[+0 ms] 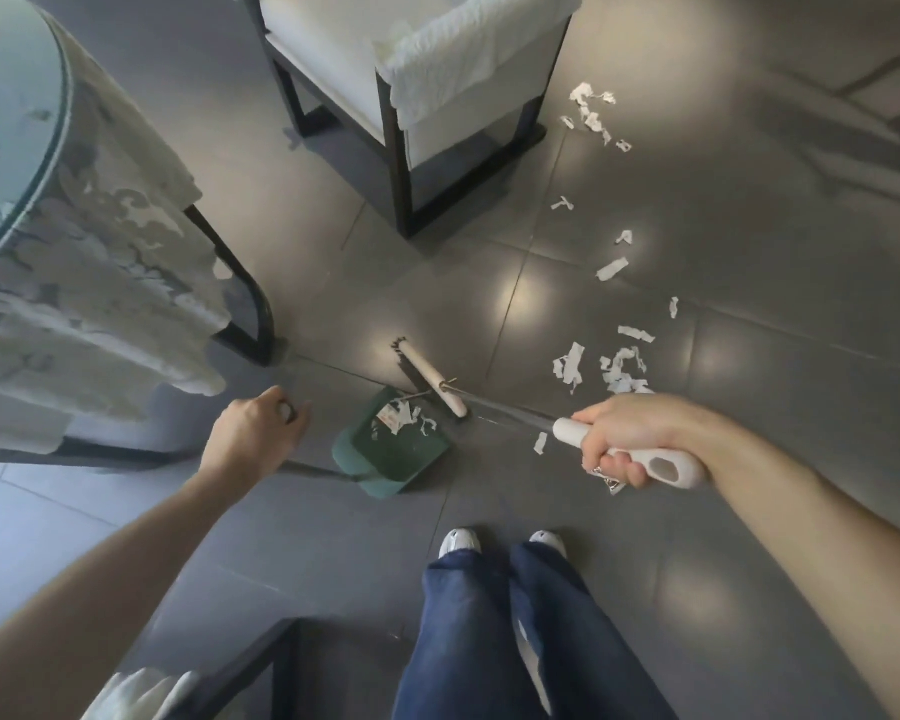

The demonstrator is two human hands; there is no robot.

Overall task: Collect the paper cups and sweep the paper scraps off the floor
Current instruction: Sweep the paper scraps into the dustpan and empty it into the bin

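The broom [432, 379] handle is gripped in the right hand [624, 444], its head set at the mouth of the green dustpan [396, 449] so scraps are pushed in. The dustpan's long handle is held by the left hand [253, 433], fingers curled. Most paper scraps [619, 368] lie beyond the dustpan, to its right; no cups are seen.

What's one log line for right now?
right hand: grips broom | left hand: holds dustpan handle | dustpan: some scraps in | floor: scraps left | cups: none seen
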